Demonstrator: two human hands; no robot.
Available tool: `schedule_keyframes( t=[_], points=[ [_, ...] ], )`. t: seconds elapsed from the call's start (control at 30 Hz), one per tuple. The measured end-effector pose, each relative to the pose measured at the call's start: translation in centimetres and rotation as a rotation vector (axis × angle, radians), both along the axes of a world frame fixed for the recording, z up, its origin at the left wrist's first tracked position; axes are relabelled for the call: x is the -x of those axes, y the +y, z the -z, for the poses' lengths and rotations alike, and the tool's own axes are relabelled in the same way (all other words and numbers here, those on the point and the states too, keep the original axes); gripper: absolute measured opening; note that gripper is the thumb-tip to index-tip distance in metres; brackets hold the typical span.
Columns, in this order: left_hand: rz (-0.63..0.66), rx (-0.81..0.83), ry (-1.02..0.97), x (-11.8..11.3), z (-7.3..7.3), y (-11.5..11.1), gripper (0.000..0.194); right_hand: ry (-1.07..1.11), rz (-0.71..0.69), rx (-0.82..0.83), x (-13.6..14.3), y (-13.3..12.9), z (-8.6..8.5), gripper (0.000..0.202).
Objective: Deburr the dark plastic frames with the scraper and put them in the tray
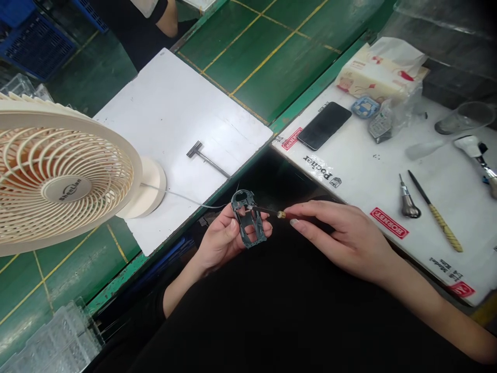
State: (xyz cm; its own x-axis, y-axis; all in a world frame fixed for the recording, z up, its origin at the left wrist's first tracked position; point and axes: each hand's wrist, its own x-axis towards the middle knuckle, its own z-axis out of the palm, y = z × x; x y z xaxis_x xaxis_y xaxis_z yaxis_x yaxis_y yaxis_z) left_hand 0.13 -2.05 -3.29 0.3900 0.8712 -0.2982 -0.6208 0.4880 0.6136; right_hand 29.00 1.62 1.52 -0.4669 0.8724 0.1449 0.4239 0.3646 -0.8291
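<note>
A small dark grey frame-like part (pixel 248 235) is held by my left hand (pixel 220 239), with the thumb in front and fingers behind it. My right hand (pixel 341 233) pinches a thin tool with a brass-coloured collar (pixel 281 214). The tool's dark shaft runs left across the upper part of the frame, and its tip lies at or near the frame; exact contact is too small to tell. Most of the tool's handle is hidden by my right fingers.
A cream fan (pixel 70 189) stands left on a white board (pixel 174 103) with a T-shaped tool (pixel 212 163). On the right table (pixel 349 176) lie a phone (pixel 325 125), a tissue pack (pixel 380 72), a short driver (pixel 408 202) and a yellow-handled file (pixel 442 225). A person's arm shows at the top.
</note>
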Motion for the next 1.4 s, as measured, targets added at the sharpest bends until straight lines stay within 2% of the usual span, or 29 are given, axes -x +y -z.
schedule_keyframes(
  t=[0.27,0.5,0.87,1.13,1.4],
  points=[
    [-0.056,0.007,0.051,-0.6,-0.8,0.4,0.030,0.009,0.001,0.042,0.0,0.0,0.2,0.018],
    [-0.114,0.050,0.072,-0.7,-0.4,0.4,0.039,0.010,-0.006,0.069,0.2,0.2,0.5,0.018],
    [-0.027,-0.130,0.048,-0.3,-0.5,0.2,0.029,-0.057,-0.071,-0.062,0.3,0.2,-0.5,0.025],
    [0.000,-0.145,0.137,-0.1,-0.8,0.0,0.037,-0.050,-0.108,-0.036,0.2,0.4,-0.7,0.025],
    [0.026,-0.185,0.123,0.0,-0.5,0.0,0.040,-0.030,-0.136,0.005,-0.1,0.4,-0.8,0.026]
  ],
)
